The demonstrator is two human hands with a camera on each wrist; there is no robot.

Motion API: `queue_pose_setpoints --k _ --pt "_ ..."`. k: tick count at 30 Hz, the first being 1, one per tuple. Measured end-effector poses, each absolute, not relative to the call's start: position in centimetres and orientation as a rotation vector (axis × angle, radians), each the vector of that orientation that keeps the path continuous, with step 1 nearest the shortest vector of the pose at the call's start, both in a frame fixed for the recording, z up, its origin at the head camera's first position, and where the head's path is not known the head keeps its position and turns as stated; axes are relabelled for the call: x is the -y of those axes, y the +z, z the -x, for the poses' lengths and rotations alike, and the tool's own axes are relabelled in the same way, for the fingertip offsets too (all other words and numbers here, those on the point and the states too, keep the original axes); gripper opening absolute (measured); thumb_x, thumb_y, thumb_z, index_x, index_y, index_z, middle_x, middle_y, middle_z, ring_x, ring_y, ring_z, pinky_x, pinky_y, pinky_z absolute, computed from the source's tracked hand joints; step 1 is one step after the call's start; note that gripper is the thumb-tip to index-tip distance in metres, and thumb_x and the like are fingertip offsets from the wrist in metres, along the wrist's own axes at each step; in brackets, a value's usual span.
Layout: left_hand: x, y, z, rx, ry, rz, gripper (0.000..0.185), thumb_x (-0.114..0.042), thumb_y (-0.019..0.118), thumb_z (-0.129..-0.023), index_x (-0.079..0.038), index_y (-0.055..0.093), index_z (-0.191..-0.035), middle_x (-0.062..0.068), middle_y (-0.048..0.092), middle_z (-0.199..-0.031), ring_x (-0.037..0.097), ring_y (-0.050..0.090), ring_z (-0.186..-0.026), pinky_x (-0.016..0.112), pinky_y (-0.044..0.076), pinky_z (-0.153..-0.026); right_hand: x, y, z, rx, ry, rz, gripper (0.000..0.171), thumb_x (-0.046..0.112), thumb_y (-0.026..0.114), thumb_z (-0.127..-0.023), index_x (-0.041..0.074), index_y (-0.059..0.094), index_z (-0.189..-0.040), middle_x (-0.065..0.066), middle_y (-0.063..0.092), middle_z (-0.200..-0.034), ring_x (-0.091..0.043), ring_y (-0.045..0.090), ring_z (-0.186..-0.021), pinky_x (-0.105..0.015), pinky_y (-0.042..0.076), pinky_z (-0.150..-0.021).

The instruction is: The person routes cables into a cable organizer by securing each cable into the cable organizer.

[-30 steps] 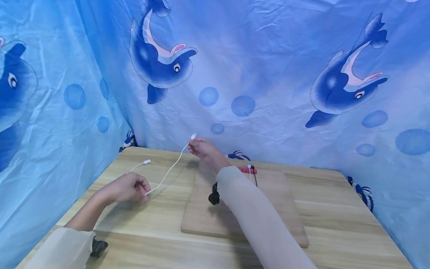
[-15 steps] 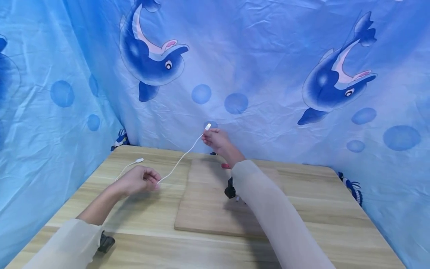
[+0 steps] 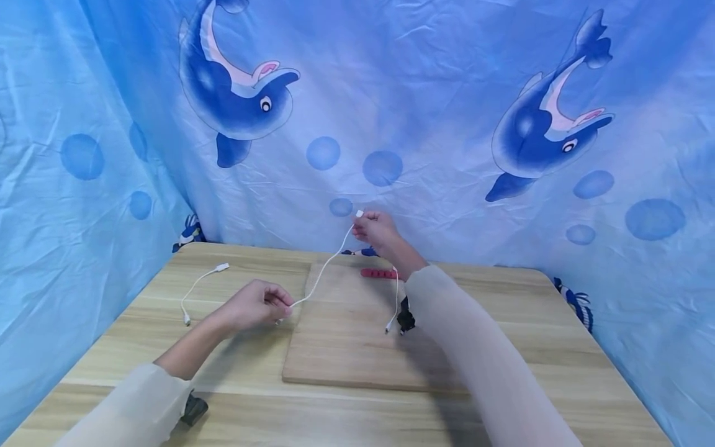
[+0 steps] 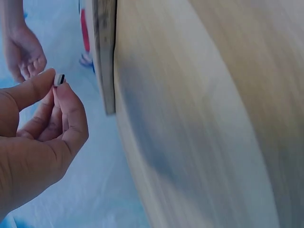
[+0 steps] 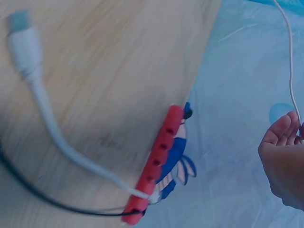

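Observation:
My right hand [image 3: 362,222] is raised over the far edge of the wooden board [image 3: 346,360] and pinches a thin white cable [image 3: 324,273] just below its plug [image 3: 359,213]. The cable slopes down to my left hand [image 3: 286,304], which pinches its other end at the board's left edge. The left wrist view shows that small end [image 4: 59,79] between thumb and finger. A red cable holder [image 3: 380,273] lies on the board under my right hand, with a white cable [image 5: 52,133] and a black cable [image 5: 42,197] clipped in it.
A second short white cable [image 3: 195,287] lies loose on the wooden table [image 3: 234,403] at the left. Blue dolphin-print cloth [image 3: 391,124] walls in the back and both sides. A black wrist camera [image 3: 406,320] hangs under my right forearm.
Both hands have carried the white cable to the right. The right hand is now above the red holder, and the left hand has reached the board's left edge.

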State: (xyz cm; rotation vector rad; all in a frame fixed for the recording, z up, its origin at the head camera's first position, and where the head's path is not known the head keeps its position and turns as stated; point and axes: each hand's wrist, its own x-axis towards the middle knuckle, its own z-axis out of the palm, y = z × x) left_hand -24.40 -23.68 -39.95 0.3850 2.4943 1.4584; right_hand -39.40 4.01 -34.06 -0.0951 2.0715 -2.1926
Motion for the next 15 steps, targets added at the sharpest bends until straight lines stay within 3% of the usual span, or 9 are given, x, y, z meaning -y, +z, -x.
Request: queue_pose_setpoints --k 4,10,15 --pt "21.9 -40.1 24.0 -2.452 1.471 -0.381 0.014 0.0 0.073 -0.089 0.005 0.069 -0.102 0.009 0.065 -0.086 0.018 0.061 -0.077 0.032 0.056 -0.067 -4.9 -34.7 39.2 -2.132 -2.138 0.125 0.008 0.006 0.062 -0.102 0.001 0.057 -0.098 -0.018 0.066 -0.101 -0.02 0.067 -0.082 -0.034 0.058 -0.087" --pt "19.8 -40.6 23.5 -2.386 1.472 -0.397 0.012 0.0 0.072 -0.088 0.005 0.07 -0.098 0.007 0.063 -0.082 0.015 0.06 -0.071 0.028 0.054 -0.063 -6.5 -35.9 38.6 -2.155 -2.076 0.111 0.007 0.004 0.06 -0.102 -0.002 0.06 -0.105 -0.021 0.065 -0.106 -0.023 0.066 -0.088 -0.048 0.05 -0.104" --pt "18.5 -40.8 23.2 -2.374 1.465 -0.401 0.011 0.0 0.074 -0.087 0.004 0.07 -0.096 0.006 0.063 -0.081 0.014 0.06 -0.07 0.028 0.055 -0.062 -7.7 -36.6 38.2 -2.188 -2.013 0.116 0.006 0.002 0.061 -0.101 -0.002 0.059 -0.104 -0.028 0.062 -0.12 -0.024 0.066 -0.091 -0.053 0.046 -0.107"
